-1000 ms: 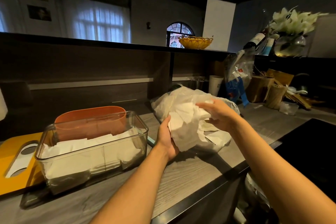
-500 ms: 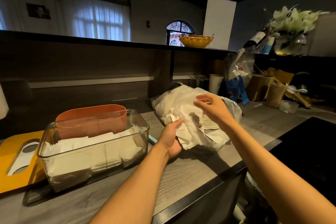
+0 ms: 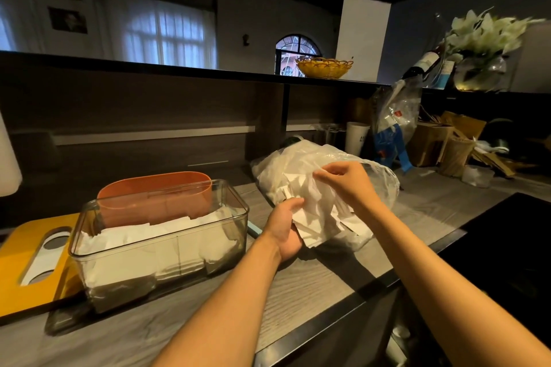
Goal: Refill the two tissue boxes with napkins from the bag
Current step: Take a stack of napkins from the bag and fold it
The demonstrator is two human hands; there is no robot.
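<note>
At 6 o'clock, two bare forearms over the grey wooden counter (image 3: 298, 283). Left hand (image 3: 284, 231) curled around the lower edge of a bunch of white napkins (image 3: 316, 214), thumb on top. Right hand (image 3: 343, 179) at 1 o'clock of it, fingertips pinching the thin plastic of the bag (image 3: 301, 164); half a second ago reaching flatter over the bag, fingers less closed. Napkins now drawn further out of the bag's mouth than before. At 9 o'clock, a clear box (image 3: 161, 235), part-filled with folded napkins; right behind it an orange box (image 3: 155, 197), and a yellow lid (image 3: 18, 265) lying flat at its left, all unmoved. Farther, at 2 o'clock, a white paper cup (image 3: 356, 137), its print too small to read, and a yellow basket (image 3: 325, 67) on the shelf.
</note>
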